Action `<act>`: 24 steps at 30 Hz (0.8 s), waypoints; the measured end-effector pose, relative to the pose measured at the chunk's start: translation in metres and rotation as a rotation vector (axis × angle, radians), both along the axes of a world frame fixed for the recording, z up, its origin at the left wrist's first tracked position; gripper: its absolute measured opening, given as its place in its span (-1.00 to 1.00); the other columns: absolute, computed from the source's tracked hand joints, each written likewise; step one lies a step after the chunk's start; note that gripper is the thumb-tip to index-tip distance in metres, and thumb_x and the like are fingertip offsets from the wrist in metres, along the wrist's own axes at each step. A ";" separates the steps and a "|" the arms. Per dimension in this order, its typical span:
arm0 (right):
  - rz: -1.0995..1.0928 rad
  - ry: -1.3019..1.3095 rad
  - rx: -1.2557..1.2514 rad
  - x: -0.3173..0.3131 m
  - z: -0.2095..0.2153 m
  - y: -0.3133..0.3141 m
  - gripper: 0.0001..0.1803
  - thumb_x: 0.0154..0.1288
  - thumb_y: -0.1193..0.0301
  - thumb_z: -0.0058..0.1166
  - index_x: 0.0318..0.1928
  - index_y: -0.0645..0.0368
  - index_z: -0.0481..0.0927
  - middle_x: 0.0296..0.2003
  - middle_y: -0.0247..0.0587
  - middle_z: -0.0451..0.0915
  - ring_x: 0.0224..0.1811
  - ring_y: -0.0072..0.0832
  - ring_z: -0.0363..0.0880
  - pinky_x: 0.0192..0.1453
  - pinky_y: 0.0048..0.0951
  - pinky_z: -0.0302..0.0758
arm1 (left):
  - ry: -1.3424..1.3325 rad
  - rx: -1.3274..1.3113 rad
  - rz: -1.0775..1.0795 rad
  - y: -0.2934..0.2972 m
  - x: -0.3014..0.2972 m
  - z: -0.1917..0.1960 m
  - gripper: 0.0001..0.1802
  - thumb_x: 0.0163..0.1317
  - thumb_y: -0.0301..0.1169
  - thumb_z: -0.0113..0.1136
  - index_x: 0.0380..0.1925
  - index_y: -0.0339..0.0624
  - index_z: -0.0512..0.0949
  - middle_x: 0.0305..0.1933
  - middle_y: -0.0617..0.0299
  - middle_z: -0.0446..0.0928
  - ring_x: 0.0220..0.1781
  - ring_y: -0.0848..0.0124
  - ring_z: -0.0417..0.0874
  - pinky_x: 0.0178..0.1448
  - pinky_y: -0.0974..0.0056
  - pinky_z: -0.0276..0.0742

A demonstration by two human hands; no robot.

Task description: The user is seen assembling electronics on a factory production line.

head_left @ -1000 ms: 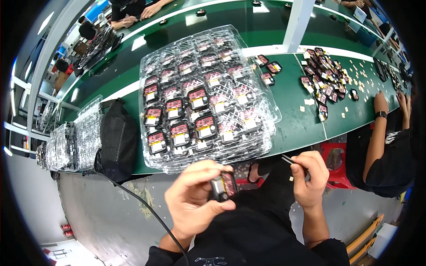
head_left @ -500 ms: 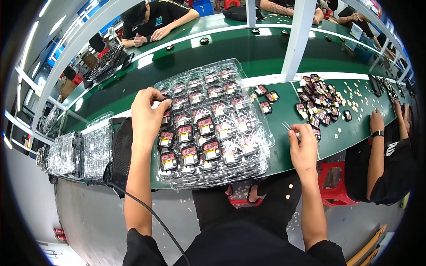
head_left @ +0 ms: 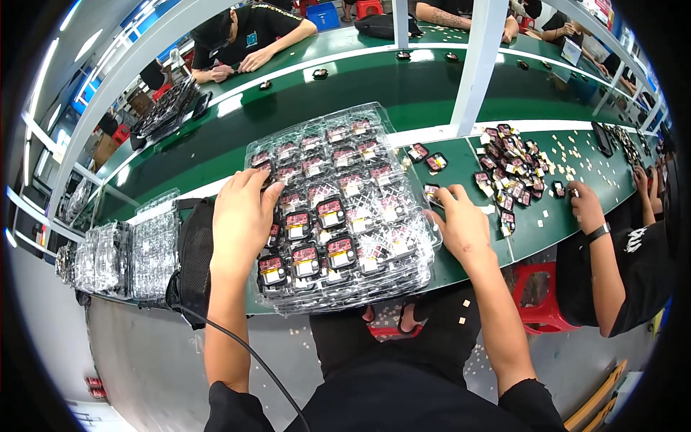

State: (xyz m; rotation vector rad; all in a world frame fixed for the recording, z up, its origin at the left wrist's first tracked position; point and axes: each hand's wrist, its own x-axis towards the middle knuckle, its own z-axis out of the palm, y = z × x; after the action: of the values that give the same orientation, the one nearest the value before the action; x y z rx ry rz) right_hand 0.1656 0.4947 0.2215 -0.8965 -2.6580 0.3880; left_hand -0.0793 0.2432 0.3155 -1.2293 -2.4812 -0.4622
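Small black electronic modules [head_left: 306, 261] with pink-and-white faces sit in the pockets of a stack of clear plastic trays [head_left: 425, 268] before me. My left hand [head_left: 243, 216] lies over the stack's left edge, fingers curled in at the left column; whatever they grip is hidden. To the right of the trays, my right hand [head_left: 464, 225] is closed, fingertips beside a loose module [head_left: 432, 191]. The tweezers seen in it a moment earlier are mostly hidden now. Two more loose modules [head_left: 436, 162] lie just beyond.
A heap of modules [head_left: 512, 167] and scattered pale chips [head_left: 545, 214] cover the green bench at right. A white post [head_left: 475, 79] rises behind. More stacked trays [head_left: 155, 248] and a black bag [head_left: 194, 245] stand left, with a cable hanging. A co-worker's hand [head_left: 586, 205] is at right.
My right hand has moved left to the loose module by the trays. My left hand has lowered slightly onto the tray edge. The co-worker's hand at right has come nearer the heap.
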 end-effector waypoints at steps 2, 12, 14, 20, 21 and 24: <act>-0.004 -0.009 -0.007 0.005 0.006 -0.009 -0.59 0.36 0.09 0.30 0.05 0.05 0.59 0.02 -0.13 0.58 -0.19 0.02 0.75 -0.17 0.00 0.66 | 0.028 0.019 -0.012 -0.004 0.000 -0.002 -0.59 0.44 -0.19 0.23 0.04 -0.33 0.66 0.06 -0.10 0.66 0.16 -0.10 0.63 0.30 -0.05 0.50; -0.103 0.242 -0.117 0.050 0.001 -0.027 -0.67 0.21 0.35 0.41 -0.09 0.16 0.59 -0.12 -0.12 0.66 -0.23 0.04 0.71 -0.17 -0.02 0.63 | 0.000 0.183 -0.263 -0.004 0.064 0.025 -0.55 0.43 -0.32 0.27 0.24 -0.27 0.56 0.38 -0.09 0.48 0.52 -0.13 0.39 0.52 -0.05 0.34; 0.005 0.507 -0.151 0.061 0.010 -0.033 -0.62 0.16 0.48 0.45 -0.04 0.17 0.57 -0.06 -0.12 0.71 -0.35 -0.21 0.71 -0.30 -0.23 0.63 | 0.034 0.229 -0.426 -0.011 0.088 0.028 -0.58 0.40 -0.25 0.33 0.14 -0.29 0.62 0.29 -0.13 0.53 0.44 -0.17 0.49 0.46 -0.11 0.42; 0.277 0.681 -0.337 0.102 0.040 -0.060 -0.43 0.08 0.60 0.53 0.08 0.21 0.50 0.12 -0.01 0.73 -0.61 -0.74 0.32 -0.53 -0.61 0.37 | -0.694 0.408 -0.861 -0.013 0.161 0.002 -0.63 0.29 -0.40 0.44 0.02 -0.39 0.65 0.09 -0.14 0.60 -0.04 0.11 0.77 -0.03 0.13 0.75; 0.380 0.692 -0.316 0.106 0.044 -0.063 -0.43 0.08 0.60 0.54 0.07 0.21 0.50 0.10 0.03 0.73 -0.60 -0.68 0.44 -0.51 -0.59 0.44 | -1.023 0.475 -0.815 -0.015 0.175 -0.007 -0.64 0.35 -0.41 0.41 0.04 -0.41 0.62 0.11 -0.13 0.59 -0.07 0.18 0.77 -0.06 0.16 0.76; 0.574 0.688 -0.320 0.106 0.056 -0.072 -0.46 0.11 0.52 0.51 0.08 0.17 0.53 0.06 0.04 0.75 -0.30 -0.27 0.82 -0.37 -0.43 0.68 | -1.805 0.596 -0.690 -0.010 0.194 -0.031 -0.48 0.56 -0.27 0.16 0.33 -0.44 0.39 0.20 -0.09 0.51 -0.10 0.30 0.73 -0.13 0.26 0.71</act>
State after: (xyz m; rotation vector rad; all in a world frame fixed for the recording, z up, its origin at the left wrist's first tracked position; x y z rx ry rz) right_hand 0.2720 0.4225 0.2777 -0.0020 -2.1639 1.0559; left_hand 0.1148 0.2332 0.2846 -1.5506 -2.0720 -3.3226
